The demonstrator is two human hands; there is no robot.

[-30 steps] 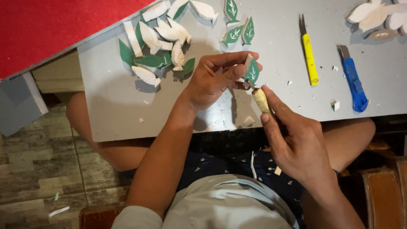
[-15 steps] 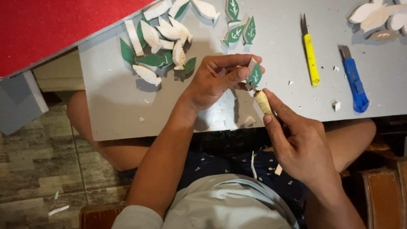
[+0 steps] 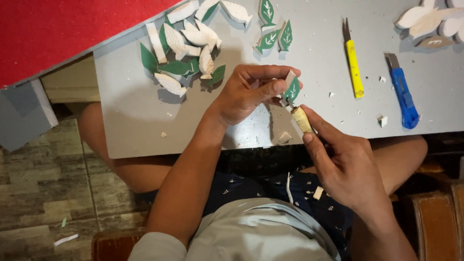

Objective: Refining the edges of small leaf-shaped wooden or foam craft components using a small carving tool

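Right now we pinch a small green leaf-shaped piece (image 3: 291,90) in our left hand (image 3: 246,94), thumb and fingers closed on it just above the near edge of the grey work board (image 3: 135,121). Our right hand (image 3: 350,169) is closed around a carving tool with a pale wooden handle (image 3: 302,118); its tip meets the leaf's lower end. The leaf's long axis runs near to far, tilted slightly right, and the tool comes at it from the near right. Both hands touch the work, the left holding, the right cutting. Farther off lie a pile of carved leaves (image 3: 183,48), a yellow knife (image 3: 354,65) and a blue utility knife (image 3: 401,92).
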